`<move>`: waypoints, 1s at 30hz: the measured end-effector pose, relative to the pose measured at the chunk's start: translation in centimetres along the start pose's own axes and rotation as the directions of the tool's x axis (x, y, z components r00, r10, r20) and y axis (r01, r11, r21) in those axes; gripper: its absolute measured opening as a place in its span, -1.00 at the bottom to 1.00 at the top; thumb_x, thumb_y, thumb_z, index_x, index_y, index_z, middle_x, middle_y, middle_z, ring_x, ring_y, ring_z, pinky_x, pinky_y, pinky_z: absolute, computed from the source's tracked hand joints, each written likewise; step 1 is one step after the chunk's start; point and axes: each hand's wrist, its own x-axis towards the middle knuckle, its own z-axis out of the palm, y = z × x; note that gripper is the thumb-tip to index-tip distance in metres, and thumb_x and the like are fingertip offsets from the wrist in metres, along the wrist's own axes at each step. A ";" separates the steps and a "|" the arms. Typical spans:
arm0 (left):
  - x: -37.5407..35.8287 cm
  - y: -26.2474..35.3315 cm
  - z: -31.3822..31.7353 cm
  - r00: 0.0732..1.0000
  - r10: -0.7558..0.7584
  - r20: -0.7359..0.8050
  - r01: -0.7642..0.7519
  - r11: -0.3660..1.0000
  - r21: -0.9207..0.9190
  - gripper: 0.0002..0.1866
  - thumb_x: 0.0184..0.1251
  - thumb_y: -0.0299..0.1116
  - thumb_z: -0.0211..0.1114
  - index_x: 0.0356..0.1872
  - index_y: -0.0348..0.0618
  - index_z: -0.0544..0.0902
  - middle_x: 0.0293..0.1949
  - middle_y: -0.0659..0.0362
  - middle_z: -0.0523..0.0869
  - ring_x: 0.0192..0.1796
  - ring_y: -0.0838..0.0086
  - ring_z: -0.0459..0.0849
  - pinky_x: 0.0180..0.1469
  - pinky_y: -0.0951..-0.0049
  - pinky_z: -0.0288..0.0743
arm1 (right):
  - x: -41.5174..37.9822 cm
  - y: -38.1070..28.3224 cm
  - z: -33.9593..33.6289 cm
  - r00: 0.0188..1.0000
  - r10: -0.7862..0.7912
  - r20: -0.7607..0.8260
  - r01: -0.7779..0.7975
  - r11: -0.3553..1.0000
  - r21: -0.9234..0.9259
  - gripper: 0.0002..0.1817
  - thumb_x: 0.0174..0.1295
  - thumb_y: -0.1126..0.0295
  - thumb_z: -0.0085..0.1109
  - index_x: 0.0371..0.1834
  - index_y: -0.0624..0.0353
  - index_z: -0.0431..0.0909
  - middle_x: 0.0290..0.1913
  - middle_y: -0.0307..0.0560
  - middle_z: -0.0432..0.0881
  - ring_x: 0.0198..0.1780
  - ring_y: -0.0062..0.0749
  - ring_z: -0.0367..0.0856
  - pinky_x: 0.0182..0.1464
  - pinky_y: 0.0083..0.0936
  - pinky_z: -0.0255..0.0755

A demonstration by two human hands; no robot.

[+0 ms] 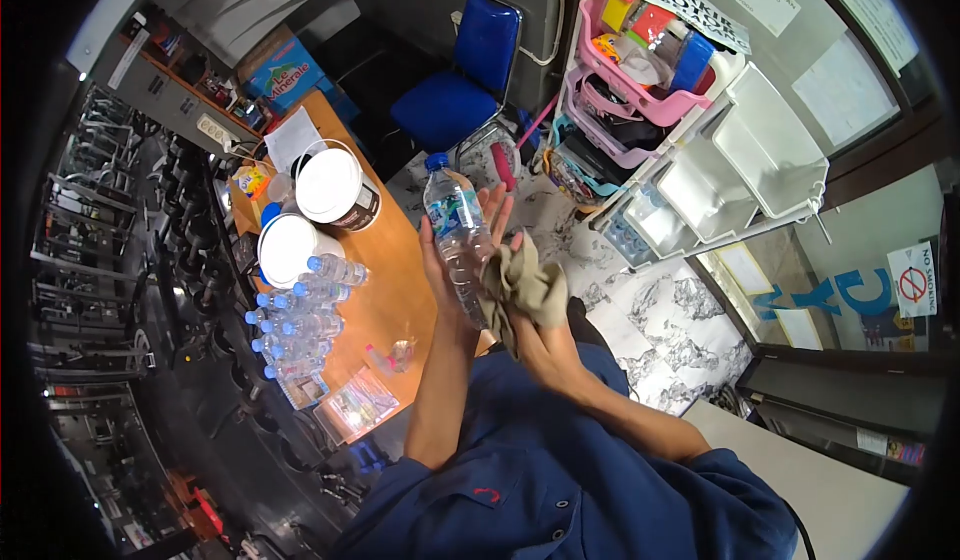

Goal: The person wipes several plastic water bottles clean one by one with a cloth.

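A clear plastic water bottle (455,212) with a blue cap and a blue label lies tilted in my left hand (436,268). The thumb is on one side of it, while the fingers stretch out behind the other. In my right hand (540,345) is a crumpled olive-beige cloth (525,285), pressed to the lower part of the bottle. The cloth covers much of that hand's fingers. To the left, several small water bottles (305,325) with blue caps stand grouped on the wooden table (385,285).
Two white buckets (335,185) (290,252) are on the table, near a clear item with a pink part (392,357). Beyond it stands a blue chair (450,100). Stacked baskets (650,110) and a white rack (700,185) occupy the right. Gym equipment (190,230) fills the far left.
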 end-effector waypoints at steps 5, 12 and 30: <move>-0.3 0.0 0.2 0.960 -0.145 0.240 0.099 0.976 0.195 0.10 0.48 0.56 0.01 0.66 -0.25 0.26 0.70 -0.10 0.24 0.65 0.09 0.36 0.66 0.09 0.28 | 0.2 2.6 -0.8 0.984 0.170 0.047 -0.171 0.854 0.492 -0.29 0.62 0.31 0.17 0.67 0.31 0.06 0.46 0.03 0.49 0.46 -0.34 0.48 0.53 -0.36 0.31; -1.3 -0.8 3.7 0.935 0.324 0.142 -0.098 -0.149 0.984 -0.25 0.78 0.29 -0.16 0.51 -0.18 0.48 0.28 -0.04 0.65 0.28 0.29 0.69 0.40 0.25 0.52 | 4.3 -0.4 -1.9 0.972 0.149 -0.182 -0.054 0.895 0.443 -0.57 0.59 0.26 0.24 0.36 0.31 0.55 0.13 -0.07 0.74 0.06 -0.41 0.73 0.10 -0.45 0.62; -2.6 0.3 0.5 0.921 -0.341 -0.188 0.377 0.903 0.204 -0.30 0.74 0.25 0.01 0.46 -0.18 0.52 0.24 0.03 0.78 0.22 0.30 0.80 0.25 0.26 0.68 | 2.8 -4.5 -1.8 0.798 -0.487 0.356 0.585 0.483 -0.652 -0.07 0.23 0.33 0.41 0.72 0.10 0.28 0.80 0.48 -0.22 0.80 0.46 -0.48 0.72 0.40 -0.38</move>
